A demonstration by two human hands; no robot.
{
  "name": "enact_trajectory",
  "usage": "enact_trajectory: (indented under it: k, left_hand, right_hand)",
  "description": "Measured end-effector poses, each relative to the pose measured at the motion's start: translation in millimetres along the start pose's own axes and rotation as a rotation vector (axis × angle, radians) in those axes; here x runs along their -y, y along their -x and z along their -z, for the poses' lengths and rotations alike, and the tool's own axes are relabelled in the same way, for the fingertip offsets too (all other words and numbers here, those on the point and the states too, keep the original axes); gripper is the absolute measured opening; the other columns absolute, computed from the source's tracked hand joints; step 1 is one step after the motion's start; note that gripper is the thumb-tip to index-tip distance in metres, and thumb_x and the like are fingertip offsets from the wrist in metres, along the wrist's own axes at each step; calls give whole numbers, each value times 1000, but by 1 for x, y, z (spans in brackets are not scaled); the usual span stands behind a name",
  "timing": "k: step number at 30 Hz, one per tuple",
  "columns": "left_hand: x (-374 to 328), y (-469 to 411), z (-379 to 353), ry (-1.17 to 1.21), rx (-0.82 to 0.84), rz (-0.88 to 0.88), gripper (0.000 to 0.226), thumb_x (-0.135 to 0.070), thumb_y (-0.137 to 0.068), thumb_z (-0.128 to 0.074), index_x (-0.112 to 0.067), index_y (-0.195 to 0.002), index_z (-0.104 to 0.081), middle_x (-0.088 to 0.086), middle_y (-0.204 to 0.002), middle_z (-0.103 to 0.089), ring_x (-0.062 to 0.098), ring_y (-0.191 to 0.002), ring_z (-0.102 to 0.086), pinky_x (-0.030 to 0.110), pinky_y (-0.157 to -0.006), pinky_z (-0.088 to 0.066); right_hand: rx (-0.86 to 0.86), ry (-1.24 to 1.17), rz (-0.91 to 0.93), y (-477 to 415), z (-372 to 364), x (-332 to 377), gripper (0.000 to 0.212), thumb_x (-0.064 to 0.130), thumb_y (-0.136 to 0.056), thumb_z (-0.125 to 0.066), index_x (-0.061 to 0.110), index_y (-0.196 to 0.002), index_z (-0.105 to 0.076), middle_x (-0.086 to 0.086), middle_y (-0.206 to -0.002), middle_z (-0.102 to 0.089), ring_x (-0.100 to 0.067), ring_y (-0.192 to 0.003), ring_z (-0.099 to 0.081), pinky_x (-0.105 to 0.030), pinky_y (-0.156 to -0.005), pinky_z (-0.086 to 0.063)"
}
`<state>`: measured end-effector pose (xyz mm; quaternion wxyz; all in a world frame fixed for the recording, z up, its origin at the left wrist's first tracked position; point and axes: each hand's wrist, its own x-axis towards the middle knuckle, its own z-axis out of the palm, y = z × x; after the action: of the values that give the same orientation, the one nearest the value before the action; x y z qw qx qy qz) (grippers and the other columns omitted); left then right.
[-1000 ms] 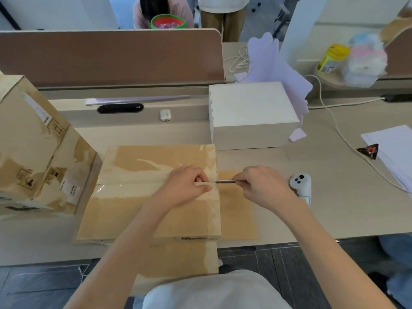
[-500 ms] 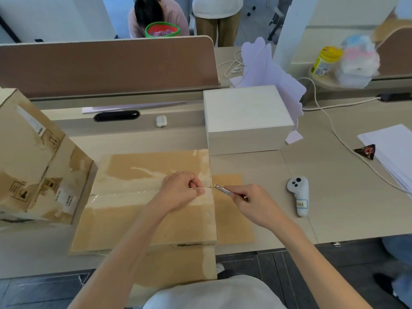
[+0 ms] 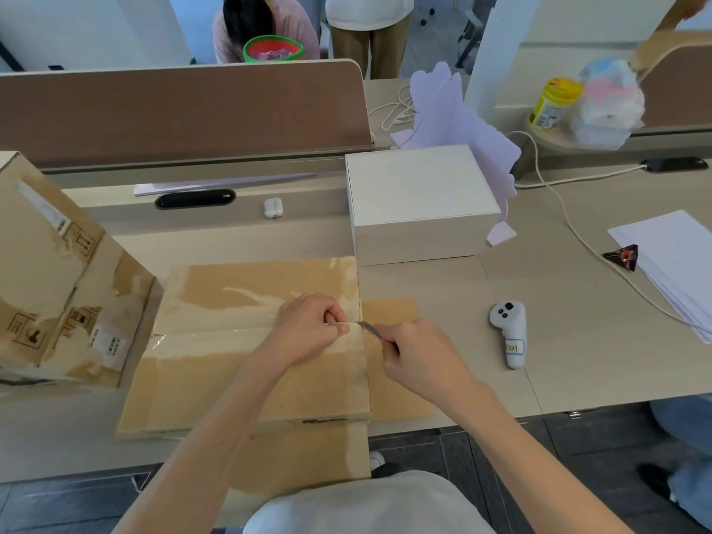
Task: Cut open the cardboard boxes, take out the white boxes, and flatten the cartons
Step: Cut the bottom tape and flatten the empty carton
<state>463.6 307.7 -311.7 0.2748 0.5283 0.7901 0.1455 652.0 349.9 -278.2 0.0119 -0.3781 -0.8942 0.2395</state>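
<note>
A taped cardboard box (image 3: 215, 364) lies flat on the desk in front of me, clear tape running along its middle seam. My left hand (image 3: 308, 329) rests curled on the box top near its right edge, fingertips pinching at the tape end. My right hand (image 3: 416, 360) grips a thin metal blade (image 3: 368, 327) whose tip touches the box's right edge at the seam. A white box (image 3: 416, 198) stands on the desk behind. A second cardboard box (image 3: 50, 279) stands tilted at the left.
A white controller (image 3: 510, 333) lies right of my right hand. A paper stack (image 3: 678, 256), a cable (image 3: 578, 233) and a small dark wrapper (image 3: 624, 256) sit at the right. An earbud case (image 3: 272, 208) and a brown divider (image 3: 181, 109) are behind. People are beyond the divider.
My right hand has dropped lower and tilted the blade, so its tip now points up-left at the seam's right end. My left hand stays on the box.
</note>
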Motion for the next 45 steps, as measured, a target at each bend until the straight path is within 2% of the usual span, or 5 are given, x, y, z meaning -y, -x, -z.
enact_trajectory:
  k: [8, 18, 32, 40, 45]
  left_hand:
    - [0, -1, 2, 1, -8, -23, 17, -29, -85, -68, -35, -76, -55, -14, -87, -60, 11, -92, -52, 34, -86, -43]
    - [16, -3, 4, 92, -38, -221, 11, -23, -87, -67, -32, -90, -61, -16, -90, -60, 2, -95, -49, 34, -91, -45]
    - [29, -14, 5, -86, -136, -325, 71, -60, -75, -50, -19, -134, -53, -6, -137, -53, 14, -132, -42, 33, -109, -33]
    - [24, -26, 23, -417, -7, -234, 100, -76, -73, -48, -28, -154, -15, -3, -163, -9, 15, -150, -3, 42, -121, -10]
    - [20, -30, 24, -649, -84, -358, 98, -75, -71, -39, -8, -141, -39, 18, -149, -39, 35, -137, -37, 46, -111, -34]
  right_hand:
    - [171, -106, -62, 21, -9, 11, 24, 10, -79, -42, 17, -57, -43, -4, -52, -43, -25, -52, -39, -33, -50, -32]
    - [-49, -88, -146, 16, 15, -9, 33, 14, -88, -42, 30, -99, -70, 4, -52, -47, -18, -50, -44, -29, -47, -34]
    - [-100, -95, -131, -26, -3, -3, 27, 11, -86, -41, 24, -62, -43, 3, -51, -36, -29, -60, -38, -29, -44, -23]
    - [-47, -129, -156, -31, 5, 1, 37, 8, -82, -43, 24, -51, -31, 0, -51, -32, -29, -60, -35, -31, -44, -21]
    - [-20, -165, -173, -31, 7, 1, 36, 8, -82, -43, 23, -51, -34, 0, -52, -32, -27, -59, -34, -30, -45, -21]
